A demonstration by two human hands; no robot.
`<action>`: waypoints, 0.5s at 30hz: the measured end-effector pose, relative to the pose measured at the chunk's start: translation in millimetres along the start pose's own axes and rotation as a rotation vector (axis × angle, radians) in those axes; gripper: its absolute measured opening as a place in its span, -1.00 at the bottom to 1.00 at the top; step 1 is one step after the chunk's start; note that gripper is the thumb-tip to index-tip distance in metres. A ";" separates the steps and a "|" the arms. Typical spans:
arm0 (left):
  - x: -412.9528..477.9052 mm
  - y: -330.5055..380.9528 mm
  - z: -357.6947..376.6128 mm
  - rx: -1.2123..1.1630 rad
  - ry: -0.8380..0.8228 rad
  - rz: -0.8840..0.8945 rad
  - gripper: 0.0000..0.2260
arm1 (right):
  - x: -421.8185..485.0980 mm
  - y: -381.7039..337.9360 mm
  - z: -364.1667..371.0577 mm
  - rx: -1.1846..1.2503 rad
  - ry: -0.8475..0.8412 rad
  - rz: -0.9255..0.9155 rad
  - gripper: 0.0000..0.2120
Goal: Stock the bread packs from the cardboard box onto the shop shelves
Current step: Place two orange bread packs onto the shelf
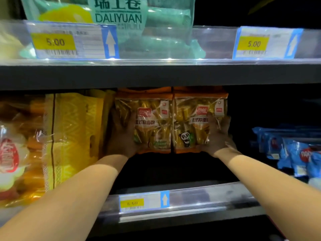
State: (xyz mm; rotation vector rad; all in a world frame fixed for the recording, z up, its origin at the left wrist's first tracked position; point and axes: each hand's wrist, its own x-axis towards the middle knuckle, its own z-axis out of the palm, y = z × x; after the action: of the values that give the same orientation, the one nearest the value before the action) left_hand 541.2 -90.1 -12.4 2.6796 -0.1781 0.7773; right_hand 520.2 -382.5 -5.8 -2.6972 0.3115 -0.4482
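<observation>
Two orange bread packs stand upright side by side deep in the middle shelf bay. My left hand grips the left bread pack along its left edge and bottom. My right hand grips the right bread pack, which has a panda on it, along its right edge. Both packs touch each other and hang a little above the dark shelf floor. The cardboard box is out of view.
Yellow packs and red-labelled packs fill the bay to the left. Blue packs lie at the right. A clear rail with a price tag fronts this shelf. Above, a green Daliyuan pack sits on the upper shelf.
</observation>
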 end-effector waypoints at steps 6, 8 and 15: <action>-7.0 2.8 -9.5 -0.009 -0.052 -0.042 0.02 | -17.6 -2.7 -4.9 -0.069 0.031 -0.003 0.15; -13.6 2.9 -14.6 0.036 -0.027 -0.037 -0.06 | -30.9 -6.4 -12.3 -0.153 0.041 -0.023 0.08; -63.3 45.8 -85.9 0.142 -0.412 -0.161 -0.15 | -96.8 -46.9 -79.6 -0.267 -0.213 0.060 -0.26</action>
State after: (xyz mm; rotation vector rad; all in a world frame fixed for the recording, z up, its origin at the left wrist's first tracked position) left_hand 435.6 -100.4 34.8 2.9150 -0.0049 0.1901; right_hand 409.9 -340.4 57.3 -2.9515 0.4152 -0.1047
